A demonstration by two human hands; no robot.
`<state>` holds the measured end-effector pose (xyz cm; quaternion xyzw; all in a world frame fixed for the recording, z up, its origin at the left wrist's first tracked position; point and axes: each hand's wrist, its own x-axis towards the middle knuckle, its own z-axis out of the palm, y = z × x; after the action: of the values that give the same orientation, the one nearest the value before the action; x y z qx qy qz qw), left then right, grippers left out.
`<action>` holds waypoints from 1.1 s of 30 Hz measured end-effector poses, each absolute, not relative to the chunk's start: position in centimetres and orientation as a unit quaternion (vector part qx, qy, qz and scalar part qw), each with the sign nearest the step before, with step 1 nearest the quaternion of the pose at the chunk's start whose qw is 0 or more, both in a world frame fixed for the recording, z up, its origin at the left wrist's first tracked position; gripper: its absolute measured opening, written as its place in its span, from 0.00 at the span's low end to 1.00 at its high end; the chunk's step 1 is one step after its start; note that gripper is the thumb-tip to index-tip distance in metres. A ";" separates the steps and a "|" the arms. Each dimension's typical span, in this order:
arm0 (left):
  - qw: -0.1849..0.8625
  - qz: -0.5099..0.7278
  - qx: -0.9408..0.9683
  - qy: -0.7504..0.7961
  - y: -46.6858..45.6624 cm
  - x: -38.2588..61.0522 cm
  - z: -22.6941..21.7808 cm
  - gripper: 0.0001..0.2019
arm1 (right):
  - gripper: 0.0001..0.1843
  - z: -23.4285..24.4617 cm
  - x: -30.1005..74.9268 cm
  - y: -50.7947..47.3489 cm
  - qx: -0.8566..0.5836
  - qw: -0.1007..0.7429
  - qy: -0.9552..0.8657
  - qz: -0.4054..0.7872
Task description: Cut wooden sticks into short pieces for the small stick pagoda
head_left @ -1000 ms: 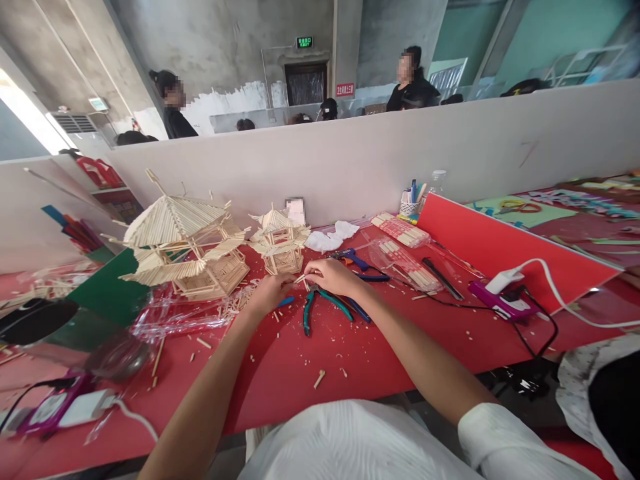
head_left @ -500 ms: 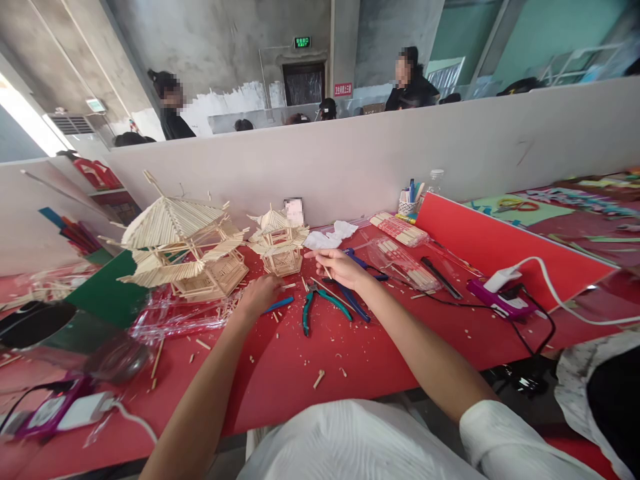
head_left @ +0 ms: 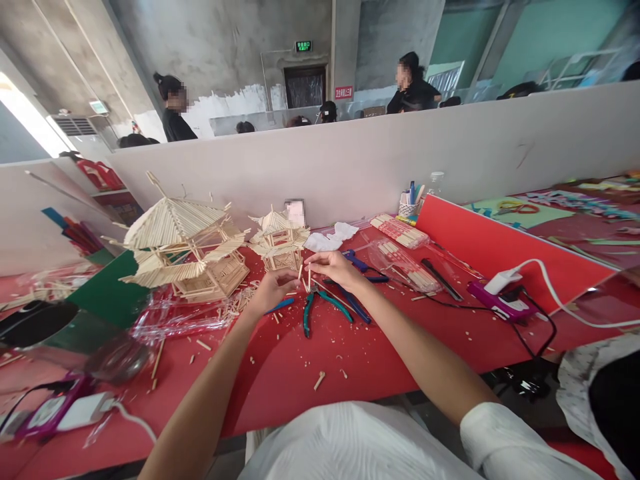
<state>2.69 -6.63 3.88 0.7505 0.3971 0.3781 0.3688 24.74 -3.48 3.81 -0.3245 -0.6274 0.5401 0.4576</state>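
My left hand (head_left: 276,288) is closed, its fingertips pinching a short wooden stick (head_left: 301,272). Close beside it, my right hand (head_left: 336,268) pinches another short wooden stick (head_left: 309,275); both are held upright, nearly side by side. Whether the two sticks touch I cannot tell. Below the fingers lie green-handled pliers (head_left: 327,303) with their handles spread. A small stick pavilion (head_left: 283,243) stands just behind my hands, partly hidden by the left one. The larger stick pavilion (head_left: 185,250) is to its left. A blue glue gun (head_left: 356,261) rests past my right hand.
Packs of wooden sticks (head_left: 407,263) lie at the right, near a red board (head_left: 505,250) and a purple power strip (head_left: 503,300). A clear container (head_left: 75,340) and green board (head_left: 107,287) are left. A pale partition (head_left: 360,160) runs behind; people (head_left: 175,117) are beyond it.
My left hand has risen from the table and moved right, now with a short stick in its fingers. My right hand has turned its stick more upright, and both hands have come together.
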 end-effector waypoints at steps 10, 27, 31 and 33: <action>0.469 0.385 0.689 0.396 -7.5 4.0 4.0 0.26 | 0.17 3.7 24.4 -3.8 -0.320 0.456 -0.685 0.470; 0.467 0.369 0.690 0.412 -7.6 3.8 4.3 0.22 | 0.17 4.5 23.8 -4.6 -0.339 0.464 -0.710 0.407; 0.438 0.363 0.715 0.406 -7.6 3.7 4.2 0.19 | 0.16 4.5 23.7 -4.8 -0.338 0.471 -0.704 0.411; 0.432 0.363 0.719 0.406 -7.6 3.6 4.2 0.18 | 0.16 4.5 23.6 -4.9 -0.337 0.473 -0.698 0.419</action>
<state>3.65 -7.59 4.17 0.7190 0.4063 0.3628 0.4317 23.60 -4.90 4.53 -0.3374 -0.6978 0.4185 0.4733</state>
